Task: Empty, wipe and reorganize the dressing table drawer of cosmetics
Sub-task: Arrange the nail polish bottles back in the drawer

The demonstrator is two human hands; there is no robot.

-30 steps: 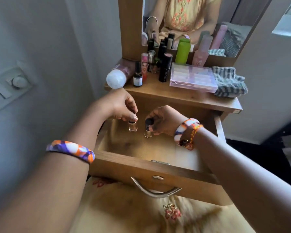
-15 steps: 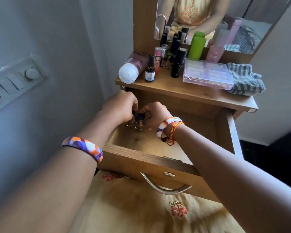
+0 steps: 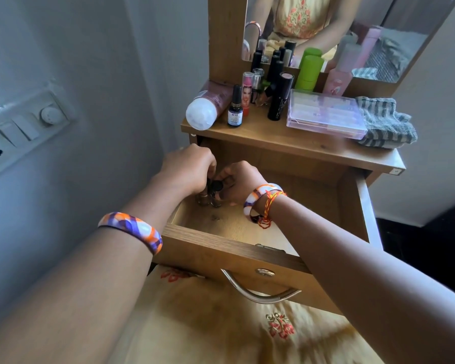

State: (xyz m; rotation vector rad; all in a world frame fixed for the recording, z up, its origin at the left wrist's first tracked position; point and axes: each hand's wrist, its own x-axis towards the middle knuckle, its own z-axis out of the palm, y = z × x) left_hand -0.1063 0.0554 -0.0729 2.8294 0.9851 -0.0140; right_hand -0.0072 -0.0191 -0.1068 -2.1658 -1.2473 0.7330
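Note:
The wooden drawer (image 3: 221, 248) of the dressing table is pulled out. At its back left corner stand two small nail polish bottles, side by side. My left hand (image 3: 189, 172) pinches the cap of the left bottle (image 3: 203, 199). My right hand (image 3: 238, 181) holds the dark cap of the right bottle (image 3: 216, 202). The two hands almost touch above the bottles. The remaining drawer floor shows bare wood.
On the table top (image 3: 286, 143) lie a white-capped tube (image 3: 204, 111), a small dark bottle (image 3: 234, 111), several lipsticks, a green container (image 3: 309, 72), a pink clear case (image 3: 326, 114) and a striped cloth (image 3: 384, 124). A switch panel (image 3: 24, 130) is on the left wall.
Both hands carried the two small bottles from the middle of the drawer to its back left corner and brought them together. The view has shifted down and left.

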